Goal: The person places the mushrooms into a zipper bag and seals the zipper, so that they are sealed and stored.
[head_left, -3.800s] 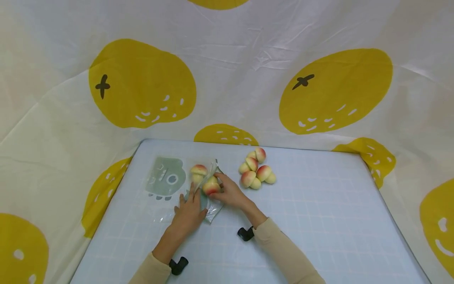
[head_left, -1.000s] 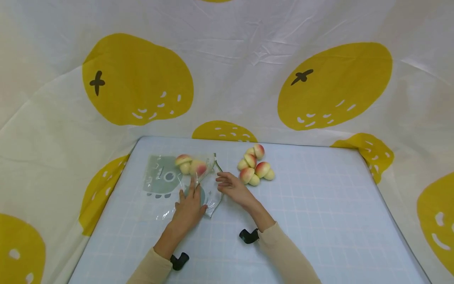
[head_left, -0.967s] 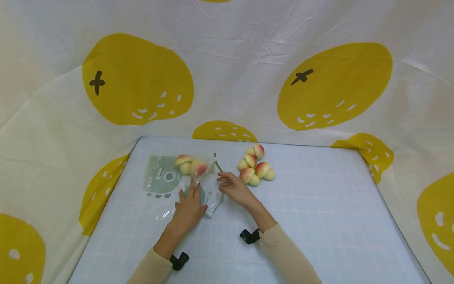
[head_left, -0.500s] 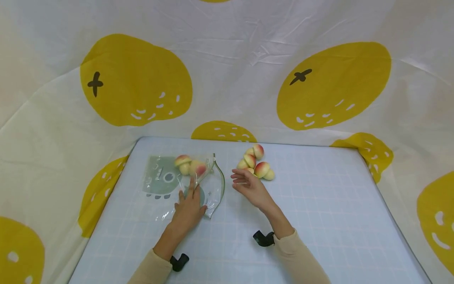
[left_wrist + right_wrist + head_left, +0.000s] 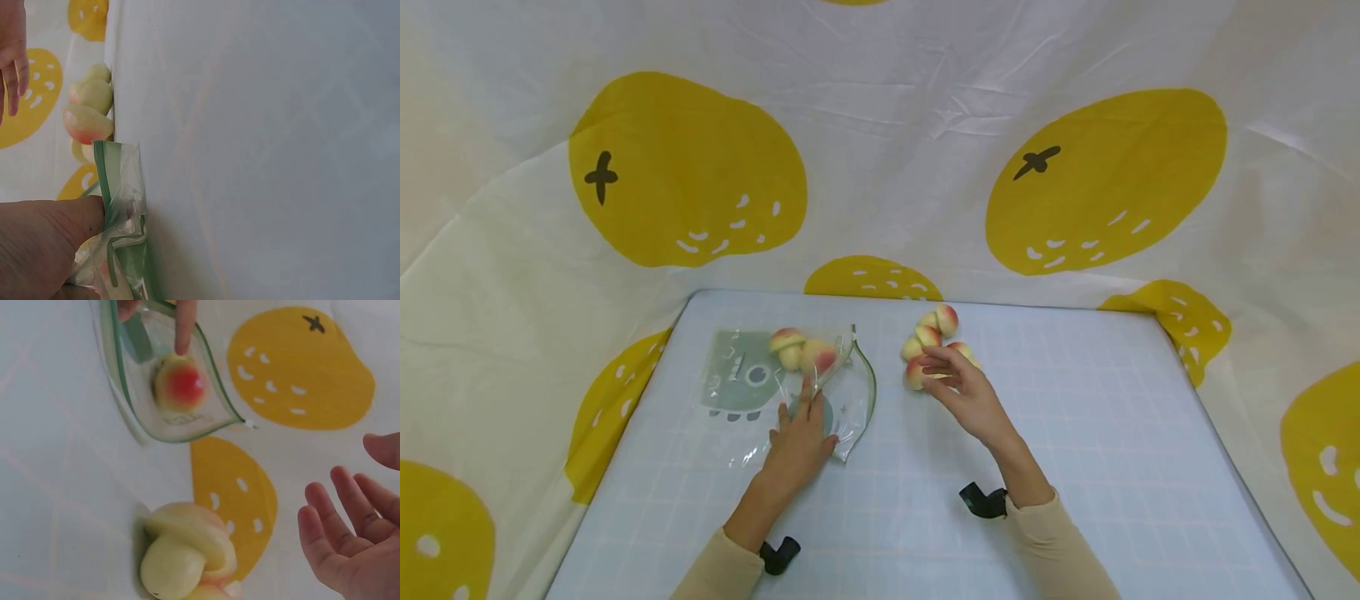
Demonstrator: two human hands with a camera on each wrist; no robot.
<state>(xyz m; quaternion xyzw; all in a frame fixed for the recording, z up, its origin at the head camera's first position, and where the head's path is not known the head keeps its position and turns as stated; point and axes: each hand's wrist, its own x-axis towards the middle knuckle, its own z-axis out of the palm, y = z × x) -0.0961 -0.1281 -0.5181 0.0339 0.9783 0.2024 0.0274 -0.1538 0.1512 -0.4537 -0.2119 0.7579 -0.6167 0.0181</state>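
Note:
A clear zip bag (image 5: 852, 427) with a green dinosaur print lies on the table's left half, its green-edged mouth gaping to the right. Two toy mushrooms (image 5: 787, 342), cream with reddish caps, are inside it. My left hand (image 5: 797, 446) rests on the bag with straight, spread fingers; in the left wrist view its thumb is at the bag's rim (image 5: 104, 175). Over a small group of similar mushrooms (image 5: 913, 375) hovers my right hand (image 5: 970, 400), fingers apart and holding nothing. It partly hides the nearest ones. In the right wrist view its palm (image 5: 369, 569) shows beside them.
The table (image 5: 1112, 433) has a pale blue checked cover. Behind it and at its sides hangs a white cloth (image 5: 895, 183) printed with yellow fruit. A black wrist mount (image 5: 983, 501) sticks out by the right cuff, another mount (image 5: 780, 555) by the left.
The second mushroom has gone from my right hand into the bag. My right hand has left the bag's edge, which now bows outward, and moved right to the group. The left hand stays put.

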